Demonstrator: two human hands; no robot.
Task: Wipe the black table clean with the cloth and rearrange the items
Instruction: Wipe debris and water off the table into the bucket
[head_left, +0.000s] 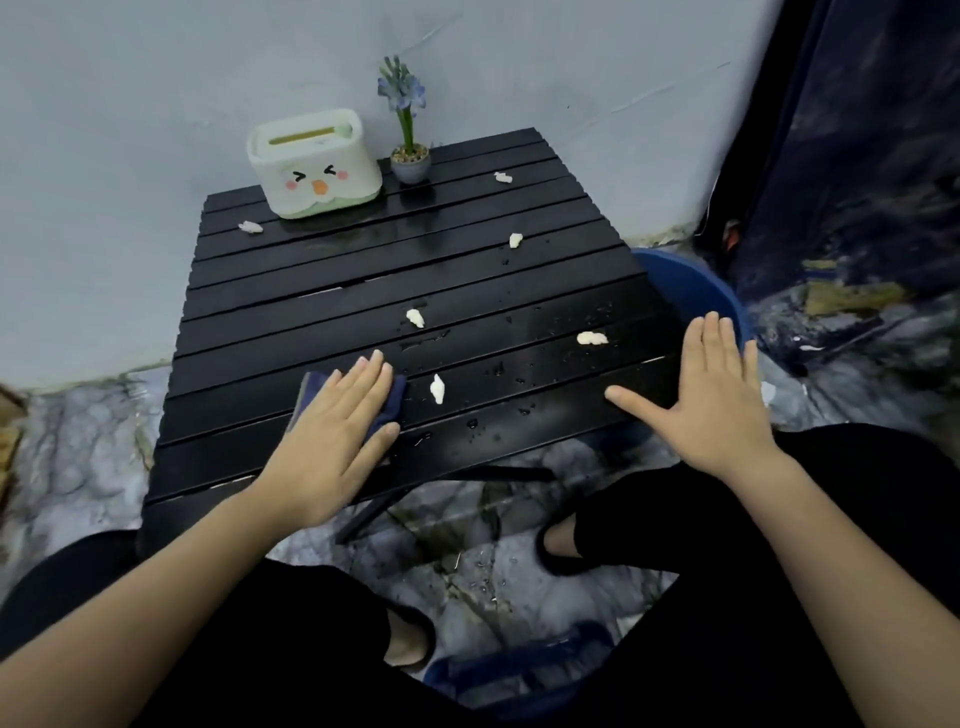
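The left hand (337, 415) lies flat, fingers straight, pressing the soft dark-blue folded cloth (392, 400) onto the wet black slatted table (363, 260). The right hand (711, 395) is spread flat on the table's edge, well apart. A white crumpled scrap (437, 388) just beyond the cloth looks light; the limp cloth likely wipes best under the palm.

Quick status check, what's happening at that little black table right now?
Left hand flat on dark cloth, right hand open at table edge. Six white scraps, nearest, plus water drops. Tissue box and flower pot at back.
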